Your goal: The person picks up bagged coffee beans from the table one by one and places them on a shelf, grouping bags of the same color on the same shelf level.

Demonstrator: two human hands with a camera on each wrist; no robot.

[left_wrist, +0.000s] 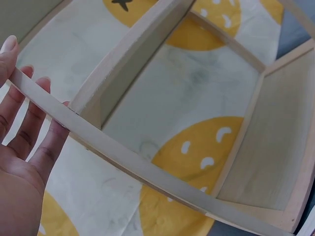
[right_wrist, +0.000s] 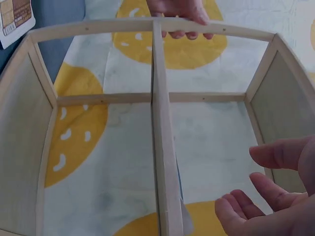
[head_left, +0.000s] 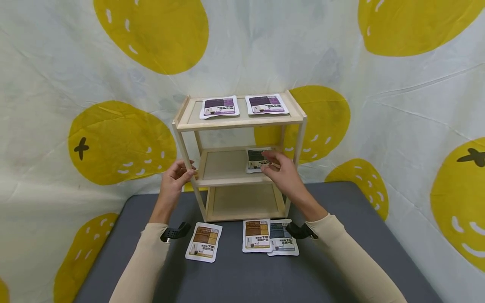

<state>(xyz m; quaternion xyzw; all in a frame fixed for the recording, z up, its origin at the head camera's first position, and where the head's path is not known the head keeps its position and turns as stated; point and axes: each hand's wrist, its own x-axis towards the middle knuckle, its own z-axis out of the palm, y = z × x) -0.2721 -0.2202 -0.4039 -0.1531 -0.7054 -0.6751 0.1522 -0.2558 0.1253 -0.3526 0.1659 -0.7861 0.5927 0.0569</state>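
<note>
Packet: middle shelf, left of right hand
Right hand: thumb, fingers apart
Left hand: clamped on left post

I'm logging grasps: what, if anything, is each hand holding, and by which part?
Left hand: the wooden rack's left front post, beside the middle shelf. Right hand: nothing.

- One pale wooden rectangular rack with three flat shelves and four slim upright posts
- Two flat white packets with purple labels
- One flat white packet with a dark-green label
- Two flat white packets with brown-and-orange labels
- One flat white packet with a slate-blue label; six packets in all
- Two bare hands
- Two black wristbands
- Two long beige sleeves
- One flat dark-grey table
</note>
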